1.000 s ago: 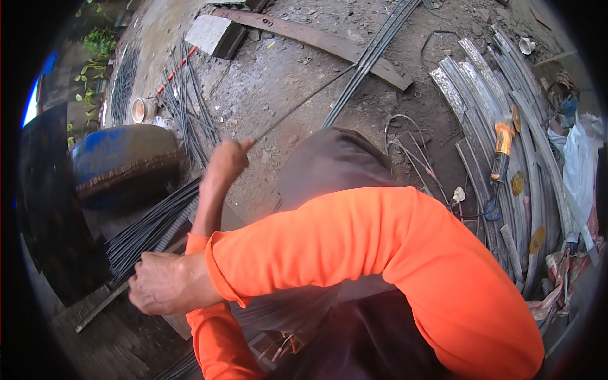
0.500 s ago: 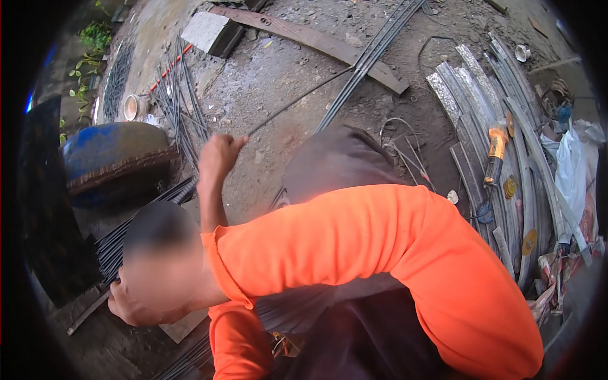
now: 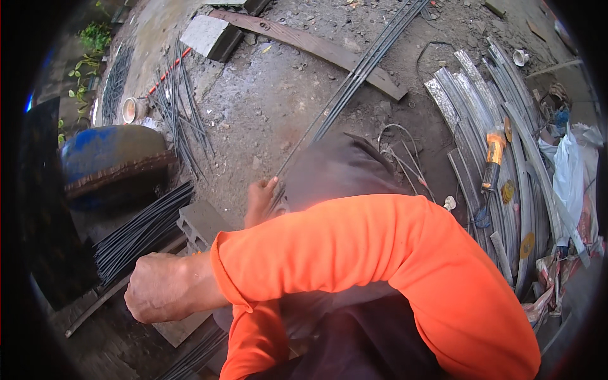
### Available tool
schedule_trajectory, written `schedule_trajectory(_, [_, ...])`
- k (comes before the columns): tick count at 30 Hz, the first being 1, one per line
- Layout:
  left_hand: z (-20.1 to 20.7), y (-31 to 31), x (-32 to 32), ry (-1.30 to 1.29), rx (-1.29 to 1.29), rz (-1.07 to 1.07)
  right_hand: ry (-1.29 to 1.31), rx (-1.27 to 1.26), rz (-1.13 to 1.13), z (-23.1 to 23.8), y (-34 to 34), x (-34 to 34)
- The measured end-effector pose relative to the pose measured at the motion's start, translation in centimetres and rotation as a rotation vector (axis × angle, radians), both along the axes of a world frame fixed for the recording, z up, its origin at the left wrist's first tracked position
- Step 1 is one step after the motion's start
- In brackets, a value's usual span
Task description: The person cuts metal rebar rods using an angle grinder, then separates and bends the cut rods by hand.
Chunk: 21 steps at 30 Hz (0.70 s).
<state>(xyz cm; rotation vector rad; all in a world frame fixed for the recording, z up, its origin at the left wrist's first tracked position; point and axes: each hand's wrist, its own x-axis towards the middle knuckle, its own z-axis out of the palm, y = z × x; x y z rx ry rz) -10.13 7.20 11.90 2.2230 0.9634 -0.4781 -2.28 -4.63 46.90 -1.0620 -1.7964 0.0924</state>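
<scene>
My left hand [image 3: 258, 199] is low in the middle, partly hidden behind my right sleeve. Its fingers are closed on a thin steel rod [image 3: 297, 149], which slants up and away beside several other rods [image 3: 364, 68] lying over a plank. My right arm, in an orange sleeve, crosses in front of me to the left. At its end my right hand [image 3: 166, 288] is curled into a fist, back upward; what it holds, if anything, is hidden. Just beyond it lies a bundle of dark steel rods [image 3: 142, 231], next to a grey hollow block [image 3: 201, 221].
To the right, a yellow and black power tool [image 3: 494, 158] rests on curved metal strips [image 3: 468, 107], with plastic bags [image 3: 570, 168] beyond. A wooden plank [image 3: 304, 41] and a concrete block [image 3: 212, 35] lie ahead. A rusty blue rounded vessel [image 3: 117, 155] stands left.
My left hand has come down and right, swinging the rod from a separate slant to lie alongside the other rods. My right hand has moved right, off the dark bundle.
</scene>
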Motion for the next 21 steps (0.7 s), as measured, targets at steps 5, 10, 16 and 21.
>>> schedule_trajectory(5, [8.9, 4.4, 1.4, -0.15, 0.245, -0.307, 0.012, -0.047, 0.064, 2.0, 0.0, -0.6])
schedule_trajectory(10, [20.4, -1.0, 12.4, -0.355, 0.692, -0.574, 0.056, 0.018, 0.012, 1.3, 0.4, -1.0])
schedule_trajectory(16, [24.6, 0.7, 15.5, -0.426, 0.916, -0.76, 0.054, 0.109, 0.023, 2.8, -0.1, -1.9])
schedule_trajectory(21, [14.6, 3.9, 8.1, -0.358, 0.615, -0.521, 0.03, 0.063, 0.005, 1.1, -0.7, -0.2])
